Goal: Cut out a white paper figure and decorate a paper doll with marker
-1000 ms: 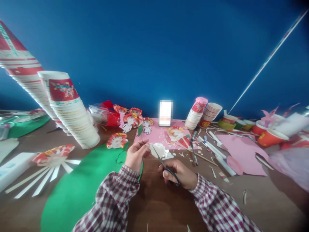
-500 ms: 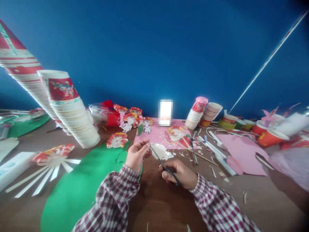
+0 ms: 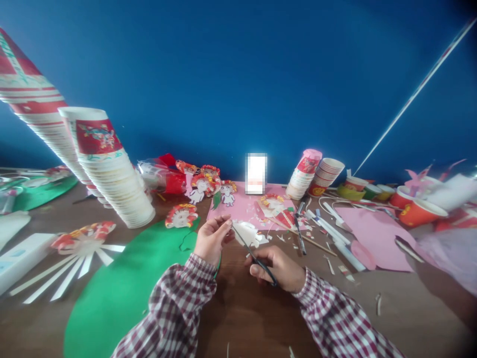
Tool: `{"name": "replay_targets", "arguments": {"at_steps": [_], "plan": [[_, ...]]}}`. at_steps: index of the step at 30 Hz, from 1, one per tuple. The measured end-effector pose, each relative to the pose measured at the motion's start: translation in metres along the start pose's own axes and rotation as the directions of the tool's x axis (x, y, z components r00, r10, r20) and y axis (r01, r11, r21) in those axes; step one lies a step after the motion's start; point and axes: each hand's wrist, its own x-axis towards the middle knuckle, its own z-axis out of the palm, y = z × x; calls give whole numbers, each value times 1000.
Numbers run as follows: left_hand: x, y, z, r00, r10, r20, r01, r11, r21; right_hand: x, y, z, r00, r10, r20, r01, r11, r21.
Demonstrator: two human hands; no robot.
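Observation:
My left hand (image 3: pixel 213 237) is closed in a pinch, with the edge of a white paper piece (image 3: pixel 250 234) at its fingertips. The far side of that piece extends to the right, close over the pink sheet's near edge. My right hand (image 3: pixel 281 268) grips a pair of dark-handled scissors (image 3: pixel 267 273). Their narrow blades slant up and left along the paper's left edge, the tips reaching my left thumb. Whether the blades are parted is hard to tell. My fingers hide part of the handles.
Tall stacks of paper cups (image 3: pixel 112 169) lean at left beside a green sheet (image 3: pixel 112 298). A pink sheet (image 3: pixel 242 211) lies ahead with scraps and paper figures (image 3: pixel 228 194). Farther right are shorter cup stacks (image 3: pixel 298 181), a black pen (image 3: pixel 301 241) and orange cups (image 3: pixel 421 213).
The view has shifted very slightly. Both hands, the scissors and the white paper stay nearly in the same position.

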Motion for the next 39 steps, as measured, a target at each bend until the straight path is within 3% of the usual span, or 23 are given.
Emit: {"name": "replay_targets", "arguments": {"at_steps": [19,27,39], "plan": [[1,-2,-1,1000,-3,-2,3,1000,-5,0,-3,1,999,24,-36,-25,999,-36],[0,5,-1,998,8,62,-15,993,114,-2,-3,1,1000,21,-17,-22,998,-56],[-3,5,2,1000,-13,3,13,993,117,-1,-5,2,999,42,-15,-43,995,-87]]}}
